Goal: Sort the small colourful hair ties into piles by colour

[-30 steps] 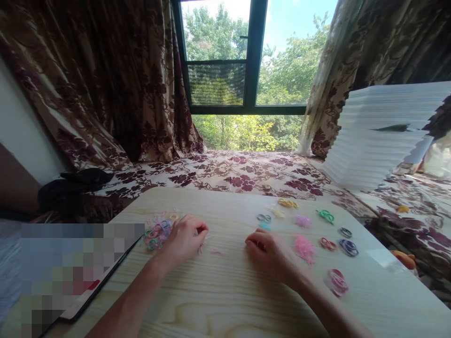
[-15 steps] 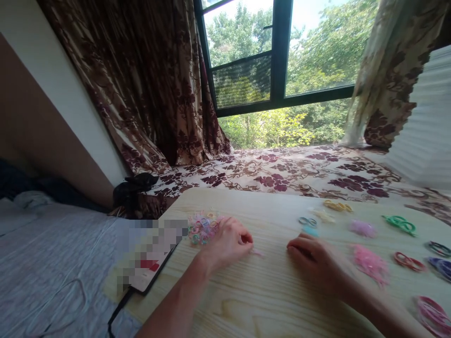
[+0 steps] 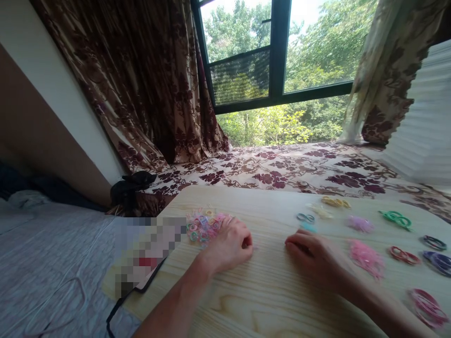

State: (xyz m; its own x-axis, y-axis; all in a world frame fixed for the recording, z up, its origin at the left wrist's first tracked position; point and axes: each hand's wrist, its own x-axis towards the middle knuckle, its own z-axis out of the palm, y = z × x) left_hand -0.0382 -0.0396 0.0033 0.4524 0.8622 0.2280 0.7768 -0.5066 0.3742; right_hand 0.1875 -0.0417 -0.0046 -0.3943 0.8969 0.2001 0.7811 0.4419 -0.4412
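A mixed heap of small coloured hair ties (image 3: 201,227), pink, green, yellow and lilac, lies on the left of the wooden table. My left hand (image 3: 233,241) rests just right of this heap, its fingers curled and closed; a faint pink bit shows by its fingertips, and I cannot make out what is in the grip. Towards the middle my right hand (image 3: 310,253) lies low on the table, its fingers pressed together, with their contents hidden. Just beyond it are a small light-blue clump (image 3: 307,227) and grey-blue rings (image 3: 305,218).
Sorted by colour on the right are yellow ties (image 3: 336,202), a lilac clump (image 3: 359,224), a pink clump (image 3: 366,258), green ties (image 3: 396,219), red ties (image 3: 404,255), purple ties (image 3: 439,262) and dark pink ties (image 3: 428,307). A partly blurred flat object (image 3: 150,270) sits at the table's left edge.
The view has shifted slightly. My left hand now covers more of the pink bit by its fingertips. My right hand stays nearly in place.
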